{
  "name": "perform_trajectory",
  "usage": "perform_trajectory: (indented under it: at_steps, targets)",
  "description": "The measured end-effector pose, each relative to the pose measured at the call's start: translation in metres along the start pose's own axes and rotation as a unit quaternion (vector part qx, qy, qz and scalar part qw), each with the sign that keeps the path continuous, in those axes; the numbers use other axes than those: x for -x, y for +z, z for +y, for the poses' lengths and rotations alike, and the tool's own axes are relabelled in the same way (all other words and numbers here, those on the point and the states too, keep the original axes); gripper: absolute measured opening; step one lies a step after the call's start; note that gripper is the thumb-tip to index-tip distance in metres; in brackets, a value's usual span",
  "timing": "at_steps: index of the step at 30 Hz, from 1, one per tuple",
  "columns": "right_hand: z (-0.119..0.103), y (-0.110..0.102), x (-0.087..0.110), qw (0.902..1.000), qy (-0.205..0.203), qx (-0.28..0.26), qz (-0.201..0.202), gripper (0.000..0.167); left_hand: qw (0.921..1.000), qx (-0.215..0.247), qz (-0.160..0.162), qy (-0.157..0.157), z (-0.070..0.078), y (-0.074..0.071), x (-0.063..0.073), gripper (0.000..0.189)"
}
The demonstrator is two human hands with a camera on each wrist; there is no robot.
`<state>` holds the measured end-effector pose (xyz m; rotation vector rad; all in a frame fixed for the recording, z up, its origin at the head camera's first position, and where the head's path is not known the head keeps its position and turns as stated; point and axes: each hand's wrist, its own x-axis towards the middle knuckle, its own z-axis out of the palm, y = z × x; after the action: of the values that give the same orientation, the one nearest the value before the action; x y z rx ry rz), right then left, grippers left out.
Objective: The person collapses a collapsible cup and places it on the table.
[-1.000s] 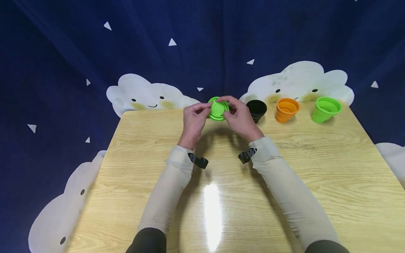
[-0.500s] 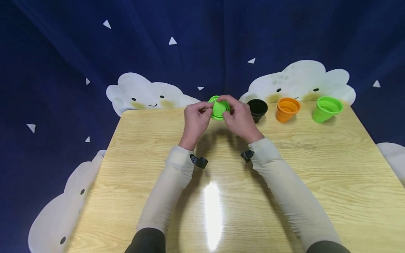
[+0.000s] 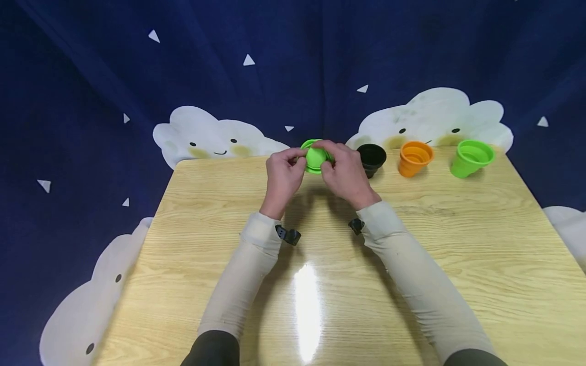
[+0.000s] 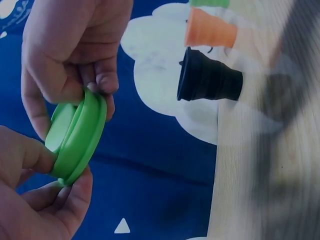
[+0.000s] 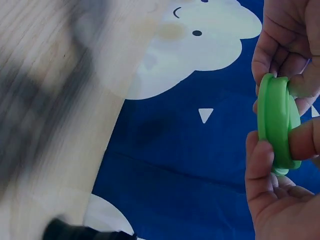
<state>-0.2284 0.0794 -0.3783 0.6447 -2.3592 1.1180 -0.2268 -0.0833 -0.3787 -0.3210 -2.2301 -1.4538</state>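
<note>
A green collapsible cup (image 3: 316,158), folded flat into a ringed disc, is held up near the table's far edge, its round base towards the head camera. My left hand (image 3: 282,175) pinches its left rim between thumb and fingers. On the opposite side, my right hand (image 3: 345,173) grips it, index finger and thumb over the base. From the side, the left wrist view shows the flattened cup (image 4: 80,137) as a thick stack of rings. A black cup (image 3: 372,158) stands just beyond my right hand, partly hidden by it.
An orange cup (image 3: 415,158) and an opened-out green cup (image 3: 472,158) stand upright in a row to the right of the black one. Behind the wooden table (image 3: 210,223) hangs a dark blue curtain (image 3: 293,66) with cloud prints.
My right hand has shifted slightly inward, its fingers covering a little more of the folded cup's base. Both hands keep their hold, and the standing cups stay put.
</note>
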Motion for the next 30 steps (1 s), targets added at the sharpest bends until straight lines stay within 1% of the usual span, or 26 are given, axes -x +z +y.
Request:
perform_trajectory:
  at_steps: [1,3,4,5,7,9,10,11,12,13,14,15,17,19,21,24,25,26,28,30]
  targets:
    - [-0.001,-0.001,0.000,0.9998,0.015,-0.013,-0.004,0.044,0.9999,0.013,-0.006,-0.007,-0.001,-0.001,-0.001,0.021]
    - [-0.001,-0.002,0.000,0.9975,0.052,-0.047,-0.014,0.045,0.9972,0.060,-0.032,-0.030,-0.004,-0.003,-0.002,0.019]
    - [-0.001,-0.002,0.000,0.9946,0.074,-0.070,-0.021,0.046,0.9936,0.091,-0.049,-0.046,-0.006,-0.004,-0.002,0.018]
    - [0.000,-0.003,0.001,0.9904,0.097,-0.095,-0.028,0.047,0.9882,0.122,-0.068,-0.063,-0.008,-0.006,-0.003,0.018]
    - [0.001,-0.005,0.001,0.9765,0.142,-0.157,-0.041,0.047,0.9727,0.180,-0.105,-0.102,-0.012,-0.009,-0.004,0.021]
    - [0.003,-0.006,0.001,0.9562,0.179,-0.227,-0.044,0.046,0.9564,0.221,-0.136,-0.134,-0.015,-0.013,-0.004,0.029]
    - [0.004,-0.007,0.000,0.9456,0.192,-0.259,-0.042,0.045,0.9502,0.233,-0.148,-0.145,-0.015,-0.014,-0.004,0.035]
    - [0.005,-0.008,0.000,0.9357,0.202,-0.287,-0.037,0.044,0.9477,0.236,-0.155,-0.150,-0.016,-0.015,-0.004,0.041]
    - [0.005,-0.009,-0.001,0.9270,0.208,-0.310,-0.031,0.043,0.9472,0.235,-0.159,-0.150,-0.017,-0.017,-0.004,0.045]
    - [0.006,-0.009,-0.001,0.9209,0.211,-0.327,-0.026,0.041,0.9478,0.233,-0.159,-0.149,-0.018,-0.017,-0.004,0.048]
    - [0.006,-0.010,-0.002,0.9178,0.210,-0.336,-0.020,0.040,0.9503,0.228,-0.156,-0.144,-0.018,-0.018,-0.004,0.049]
    - [0.006,-0.010,-0.003,0.9168,0.208,-0.340,-0.016,0.039,0.9531,0.224,-0.150,-0.138,-0.018,-0.018,-0.004,0.050]
    - [0.006,-0.012,-0.003,0.9182,0.204,-0.340,-0.010,0.039,0.9600,0.213,-0.135,-0.122,-0.020,-0.017,-0.004,0.047]
    - [0.006,-0.014,-0.003,0.9185,0.201,-0.340,-0.009,0.040,0.9626,0.217,-0.122,-0.108,-0.020,-0.015,-0.004,0.046]
    - [0.007,-0.015,-0.002,0.9161,0.203,-0.345,-0.013,0.046,0.9610,0.233,-0.115,-0.094,-0.021,-0.014,-0.004,0.046]
    - [0.008,-0.018,-0.002,0.9107,0.210,-0.354,-0.035,0.060,0.9552,0.260,-0.111,-0.088,-0.021,-0.012,-0.004,0.052]
    - [0.009,-0.019,-0.001,0.9119,0.210,-0.351,-0.040,0.064,0.9546,0.263,-0.110,-0.087,-0.021,-0.012,-0.004,0.054]
    - [0.009,-0.019,-0.001,0.9154,0.208,-0.342,-0.044,0.067,0.9539,0.265,-0.110,-0.089,-0.021,-0.012,-0.004,0.055]
    - [0.011,-0.019,-0.001,0.9247,0.203,-0.318,-0.047,0.070,0.9545,0.260,-0.111,-0.094,-0.021,-0.013,-0.005,0.056]
    - [0.012,-0.018,-0.001,0.9363,0.197,-0.288,-0.042,0.069,0.9579,0.247,-0.111,-0.097,-0.020,-0.013,-0.005,0.054]
